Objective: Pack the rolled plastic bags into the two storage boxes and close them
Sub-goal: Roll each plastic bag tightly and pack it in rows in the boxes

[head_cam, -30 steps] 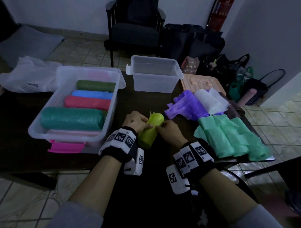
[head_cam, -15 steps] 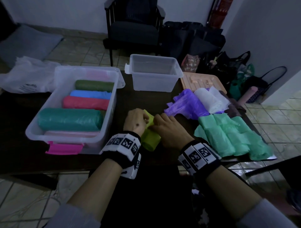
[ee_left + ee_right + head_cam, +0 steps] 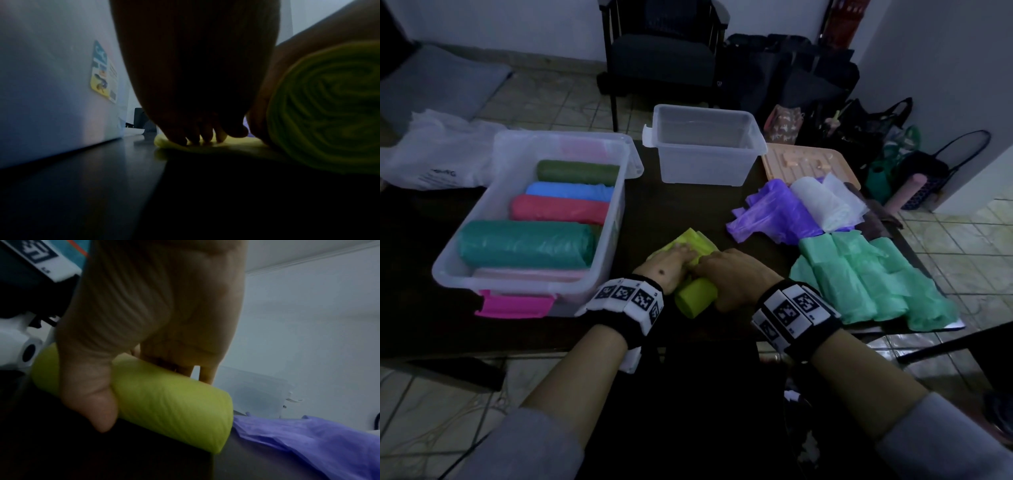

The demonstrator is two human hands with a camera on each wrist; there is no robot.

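A yellow-green roll of bags (image 3: 697,296) lies on the dark table (image 3: 681,205) between my hands, its loose end (image 3: 693,240) spread flat. My left hand (image 3: 674,262) presses that loose sheet (image 3: 205,146) down with straight fingers (image 3: 206,135). My right hand (image 3: 732,277) grips the roll (image 3: 164,395), thumb curled under it. The large clear box (image 3: 565,137) at the left holds teal (image 3: 524,245), red (image 3: 558,209), blue and dark green rolls. The small clear box (image 3: 702,111) behind stands empty.
Purple bags (image 3: 774,212), a white roll (image 3: 818,198) and several mint-green folded bags (image 3: 866,281) lie on the right of the table. A peach lid (image 3: 804,161) lies behind them. A white bag (image 3: 438,154) sits far left; a chair (image 3: 661,51) stands beyond.
Both hands were pinching the roll's far end. The left hand has since flattened onto the loosened sheet, and the right hand has slid back over the roll's body.
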